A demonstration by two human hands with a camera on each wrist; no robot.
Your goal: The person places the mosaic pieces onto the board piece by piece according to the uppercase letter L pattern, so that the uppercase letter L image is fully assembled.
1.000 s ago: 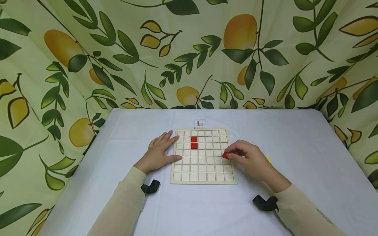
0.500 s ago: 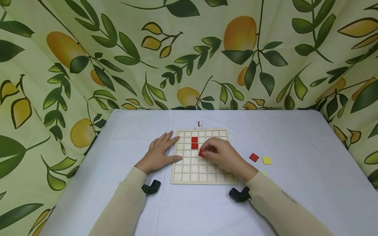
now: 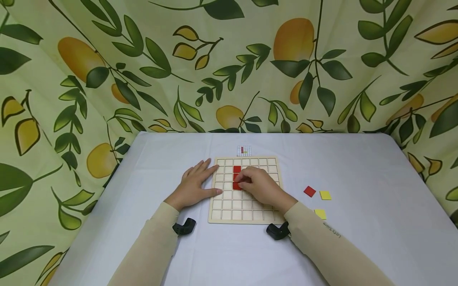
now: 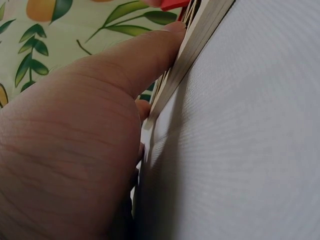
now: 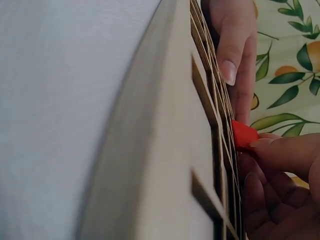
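Now the right hand (image 3: 262,186) pinches a red tile (image 3: 236,185) (over the board (image 3: 247,216)).

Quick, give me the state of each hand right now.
Left hand: open, flat on the table, fingers against the wooden grid board.
Right hand: pinching a red tile over the board.

Long beige close-fit sleeves on both arms, cuffs ending at wrists. Left sleeve (image 3: 150,246) plain, smooth fabric. Right sleeve (image 3: 329,246) w/ small dark lettering on forearm, too small to read. Black angular camera mount under each wrist: left mount (image 3: 184,227), right mount (image 3: 277,231). Left hand (image 3: 195,183) & right hand (image 3: 259,184) bare, no rings, short nails.
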